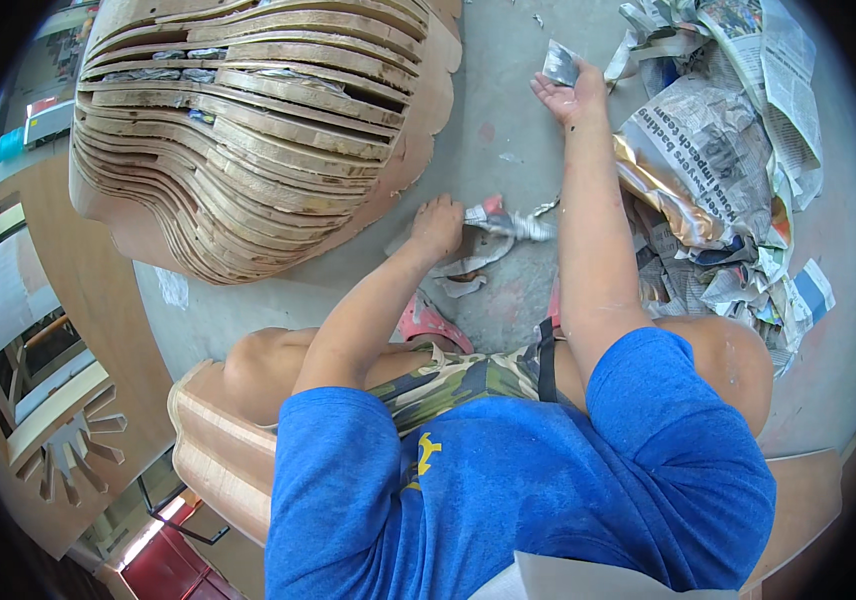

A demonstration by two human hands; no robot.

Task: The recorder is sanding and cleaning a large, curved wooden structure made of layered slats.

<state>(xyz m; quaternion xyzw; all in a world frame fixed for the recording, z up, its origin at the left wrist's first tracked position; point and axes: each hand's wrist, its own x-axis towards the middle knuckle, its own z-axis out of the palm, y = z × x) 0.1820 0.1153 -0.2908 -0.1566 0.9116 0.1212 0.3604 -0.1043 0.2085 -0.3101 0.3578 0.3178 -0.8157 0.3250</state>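
Note:
My left hand is low over the grey floor, its fingers curled at the end of a torn, crumpled newspaper strip. Its fingertips are partly hidden. Farther out, my right hand is turned palm up and holds a small flat grey-and-white piece by the thumb. That piece looks like folded paper, though I cannot tell for certain. Right of my right forearm lies a heap of crumpled newspaper. Ahead on the left rests a large curved form of stacked wooden ribs, with crumpled paper stuffed into some gaps.
Below my left hand lies another torn scrap of paper. A pink speckled shoe shows between my knees. Plywood panels and a curved wooden frame stand at the left. Under me is a curved wooden seat.

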